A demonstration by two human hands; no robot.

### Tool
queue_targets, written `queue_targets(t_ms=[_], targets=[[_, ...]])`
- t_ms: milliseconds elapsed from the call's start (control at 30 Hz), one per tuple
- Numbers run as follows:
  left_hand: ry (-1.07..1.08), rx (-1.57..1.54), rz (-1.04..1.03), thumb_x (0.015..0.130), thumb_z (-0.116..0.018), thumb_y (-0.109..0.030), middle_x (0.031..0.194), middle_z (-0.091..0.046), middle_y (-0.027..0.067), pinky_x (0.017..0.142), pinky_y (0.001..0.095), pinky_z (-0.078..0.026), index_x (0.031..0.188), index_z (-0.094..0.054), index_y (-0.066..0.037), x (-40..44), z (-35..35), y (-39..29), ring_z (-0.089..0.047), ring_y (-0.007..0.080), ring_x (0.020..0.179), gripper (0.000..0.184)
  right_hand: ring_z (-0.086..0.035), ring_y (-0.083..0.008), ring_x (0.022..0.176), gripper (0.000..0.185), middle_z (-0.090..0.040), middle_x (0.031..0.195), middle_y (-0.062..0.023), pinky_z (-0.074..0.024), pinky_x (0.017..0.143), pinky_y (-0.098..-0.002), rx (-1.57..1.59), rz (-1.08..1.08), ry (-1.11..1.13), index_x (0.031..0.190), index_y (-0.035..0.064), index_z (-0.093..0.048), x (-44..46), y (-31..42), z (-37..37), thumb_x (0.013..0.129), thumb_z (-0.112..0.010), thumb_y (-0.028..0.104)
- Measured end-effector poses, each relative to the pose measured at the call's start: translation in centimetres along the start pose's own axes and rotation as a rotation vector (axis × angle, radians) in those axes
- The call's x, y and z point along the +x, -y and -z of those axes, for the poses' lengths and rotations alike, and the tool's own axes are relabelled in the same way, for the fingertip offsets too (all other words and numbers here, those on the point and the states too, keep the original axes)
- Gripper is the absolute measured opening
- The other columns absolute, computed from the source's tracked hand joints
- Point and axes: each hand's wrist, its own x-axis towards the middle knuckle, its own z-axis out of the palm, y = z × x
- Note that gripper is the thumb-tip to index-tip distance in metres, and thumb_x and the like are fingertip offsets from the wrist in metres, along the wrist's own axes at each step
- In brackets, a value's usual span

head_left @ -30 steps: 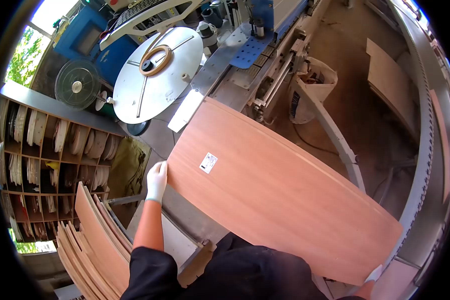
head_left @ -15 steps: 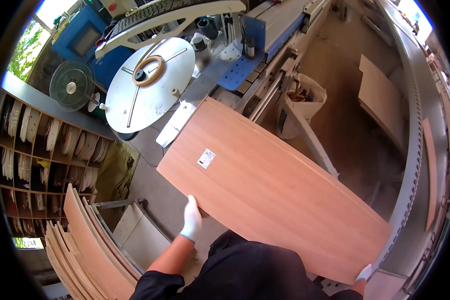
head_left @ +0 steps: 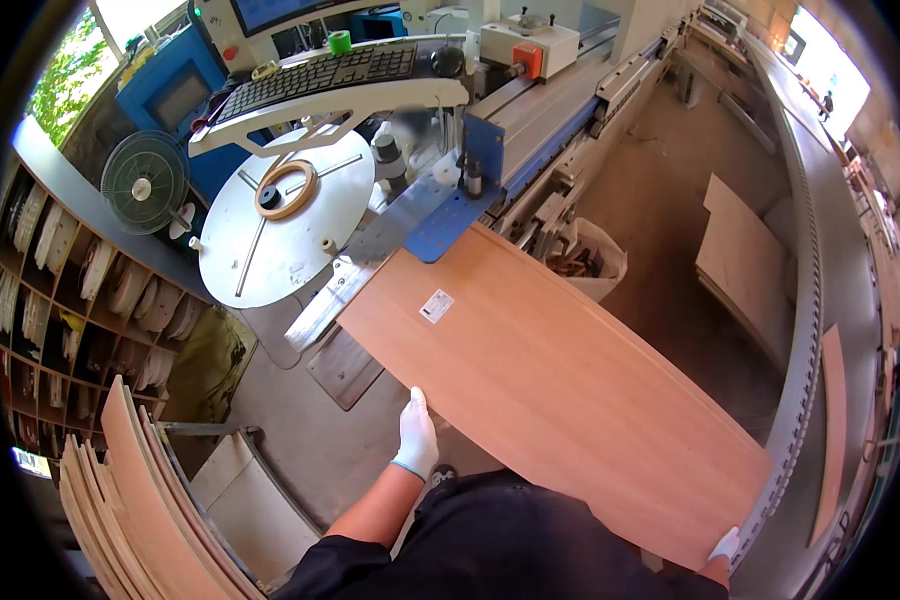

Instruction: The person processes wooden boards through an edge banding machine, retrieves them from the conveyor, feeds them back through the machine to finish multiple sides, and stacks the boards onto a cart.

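Note:
A long wood-grain panel (head_left: 560, 390) with a small white label (head_left: 436, 306) lies slantwise in front of me. Its far end is partly under the blue perforated plate (head_left: 450, 222) of the machine, beside a metal guide (head_left: 332, 296). My left hand (head_left: 418, 436), in a white glove, grips the panel's near long edge, thumb on top and fingers hidden underneath. My right hand (head_left: 726, 546), also gloved, holds the near right corner; most of its fingers are out of sight.
A white disc with a coil of edge banding (head_left: 292, 192) stands left of the machine, below a keyboard (head_left: 320, 80). Stacked panels (head_left: 150, 490) lean at lower left. A roller conveyor (head_left: 805, 380) runs along the right. A scrap-filled bucket (head_left: 595, 262) sits behind the panel.
The panel's far end has moved in under the blue plate. Both hands keep their hold on it. My view has tilted up, showing more of the machine and the screen.

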Motion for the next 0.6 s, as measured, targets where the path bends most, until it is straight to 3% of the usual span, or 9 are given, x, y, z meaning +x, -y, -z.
queue_targets(t_ms=[67,133,267,333,400,467,533,567,600], targets=[[0.0,0.038,-0.012,0.105,-0.032,-0.049,0.12,-0.065,0.0097,0.084,0.0389,-0.054,0.128,-0.053,-0.008,1.5,-1.7,-0.2,-0.067,0.0246,0.102,0.052,-0.05,-0.0349,0.128,0.059,-0.05,0.141,-0.0229,-0.0374,0.107,-0.0379,0.052,0.006,-0.001,0.138,-0.0089,-0.046,0.7,2.7,-0.7,0.102,-0.039,0.038],[0.037,-0.04,0.029,0.107,-0.033,-0.04,0.127,-0.06,0.009,0.093,0.0337,-0.05,0.131,-0.052,0.001,2.7,-4.3,-0.7,-0.059,0.0199,0.11,0.051,-0.05,-0.0369,0.128,0.067,-0.051,0.14,-0.0266,-0.0371,0.108,-0.0395,-0.054,-0.099,0.077,0.135,-0.0116,-0.047,2.0,5.9,-1.7,0.099,-0.042,0.044],[0.038,-0.032,0.013,0.107,-0.033,-0.04,0.126,-0.061,0.0095,0.091,0.0355,-0.051,0.132,-0.052,0.0,6.3,-5.9,0.5,-0.061,0.0212,0.108,0.051,-0.051,-0.0404,0.126,0.071,-0.051,0.137,-0.0303,-0.0364,0.108,-0.0408,0.037,-0.104,0.04,0.131,-0.0136,-0.049,2.4,11.6,-3.0,0.096,-0.044,0.048],[0.056,0.002,-0.011,0.104,-0.034,-0.051,0.111,-0.067,0.0082,0.072,0.033,-0.054,0.123,-0.056,-0.007,8.3,-7.2,0.9,-0.068,0.0232,0.093,0.053,-0.051,-0.0382,0.127,0.073,-0.054,0.136,-0.0269,-0.036,0.109,-0.0411,-0.2,-0.081,0.02,0.134,-0.0124,-0.047,2.7,12.1,-3.6,0.1,-0.04,0.051],[0.053,-0.042,-0.006,0.104,-0.034,-0.051,0.11,-0.068,0.0088,0.071,0.0334,-0.055,0.123,-0.056,-0.007,8.3,-8.9,-0.3,-0.068,0.0237,0.092,0.053,-0.051,-0.0438,0.124,0.071,-0.053,0.133,-0.0329,-0.038,0.106,-0.0438,-0.199,-0.036,-0.052,0.128,-0.0142,-0.05,4.2,12.4,-4.2,0.095,-0.045,0.048],[0.02,-0.059,-0.006,0.103,-0.035,-0.053,0.106,-0.07,0.0117,0.068,0.0348,-0.056,0.123,-0.056,-0.006,7.1,-11.9,-1.5,-0.069,0.0266,0.09,0.055,-0.051,-0.0434,0.125,0.071,-0.053,0.133,-0.0328,-0.0392,0.106,-0.0442,-0.091,0.018,0.007,0.129,-0.0138,-0.049,6.0,13.3,-4.1,0.094,-0.047,0.048],[0.101,0.067,0.061,0.103,-0.037,-0.05,0.113,-0.067,0.0119,0.075,0.0374,-0.056,0.127,-0.054,-0.005,7.9,-13.7,-1.5,-0.067,0.0266,0.096,0.053,-0.053,-0.0428,0.123,0.065,-0.057,0.129,-0.0312,-0.0411,0.104,-0.0442,-0.214,0.041,-0.013,0.128,-0.011,-0.051,3.8,17.5,-2.9,0.092,-0.053,0.043],[0.1,0.102,0.085,0.104,-0.04,-0.047,0.119,-0.064,0.0122,0.082,0.0399,-0.055,0.131,-0.053,-0.005,8.6,-12.6,-2.6,-0.065,0.0266,0.102,0.052,-0.054,-0.0408,0.122,0.062,-0.058,0.128,-0.0289,-0.0417,0.103,-0.0442,-0.049,0.065,-0.023,0.127,-0.0098,-0.052,6.0,16.0,-4.1,0.091,-0.055,0.041],[0.189,0.155,0.154,0.103,-0.04,-0.048,0.116,-0.066,0.0128,0.08,0.041,-0.055,0.128,-0.055,-0.005,11.1,-9.9,-4.1,-0.066,0.0264,0.1,0.052,-0.055,-0.0373,0.122,0.058,-0.06,0.128,-0.0259,-0.0417,0.103,-0.0429,0.001,0.047,0.002,0.127,-0.0077,-0.053,5.6,16.8,-3.8,0.091,-0.057,0.038]])
